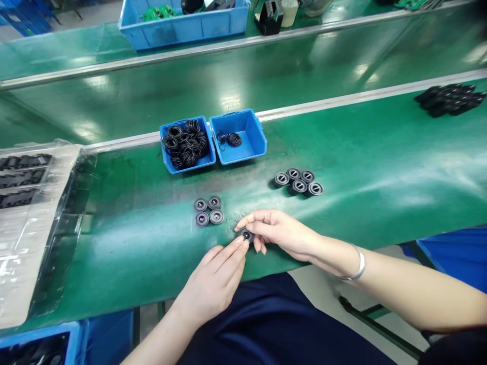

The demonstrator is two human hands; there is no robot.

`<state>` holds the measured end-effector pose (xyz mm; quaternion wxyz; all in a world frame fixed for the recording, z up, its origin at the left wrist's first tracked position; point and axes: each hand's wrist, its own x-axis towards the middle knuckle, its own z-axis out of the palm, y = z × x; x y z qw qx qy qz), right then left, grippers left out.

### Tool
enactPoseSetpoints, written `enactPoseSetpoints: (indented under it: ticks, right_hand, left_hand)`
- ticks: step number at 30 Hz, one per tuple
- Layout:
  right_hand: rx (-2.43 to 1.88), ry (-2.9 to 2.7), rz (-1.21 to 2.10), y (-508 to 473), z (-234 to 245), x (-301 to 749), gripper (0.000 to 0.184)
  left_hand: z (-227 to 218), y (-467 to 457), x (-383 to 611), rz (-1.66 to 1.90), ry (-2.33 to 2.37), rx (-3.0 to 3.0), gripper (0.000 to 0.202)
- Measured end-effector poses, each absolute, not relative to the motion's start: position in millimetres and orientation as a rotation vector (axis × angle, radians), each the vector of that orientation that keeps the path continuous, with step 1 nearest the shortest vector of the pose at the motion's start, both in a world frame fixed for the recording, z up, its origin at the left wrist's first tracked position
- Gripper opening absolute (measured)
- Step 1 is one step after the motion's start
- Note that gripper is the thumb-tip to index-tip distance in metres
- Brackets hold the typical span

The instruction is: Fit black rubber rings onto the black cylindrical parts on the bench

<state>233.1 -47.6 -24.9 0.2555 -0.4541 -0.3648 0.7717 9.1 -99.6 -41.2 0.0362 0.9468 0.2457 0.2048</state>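
At the worktop's point(380, 152) front edge, with grommets point(208, 211) just beside us and blue bins point(243, 137) of O-rings point(186, 144) behind, our left hand point(213, 284) and right hand point(281, 233) are pinching one grommet point(245, 235).

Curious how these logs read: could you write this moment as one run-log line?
Left hand: fingertips on black disc | Right hand: fingers on same disc | Nearby: four similar discs, green workbench | Beyond: blue bin of black rubber rings

A factory's green conveyor belt point(380, 213) with blue parts bins point(243, 144) (black O-rings point(186, 147) inside)
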Motion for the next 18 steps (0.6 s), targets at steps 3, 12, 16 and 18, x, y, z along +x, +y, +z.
enactPoseSetpoints:
  ticks: [3, 12, 16, 18]
  right_hand:
    - [-1.172, -0.884, 2.014, -66.0, -29.0, 232.4, 0.030]
    - [-1.050, -0.767, 2.053, -77.3, -32.1, 235.7, 0.035]
    - [-1.049, -0.760, 2.217, -66.6, -26.4, 240.2, 0.038]
    - [-1.046, -0.783, 2.245, -62.5, -25.3, 241.7, 0.036]
  left_hand:
    - [-41.6, -100.3, 9.8, 0.636, 0.756, 2.893, 0.034]
    - [-40.0, -100.7, 10.7, 0.520, 0.751, 2.904, 0.033]
    - [-41.4, -107.1, 17.8, 0.543, 0.814, 2.935, 0.030]
    - [-41.6, -108.8, 20.6, 0.562, 0.831, 2.937, 0.031]
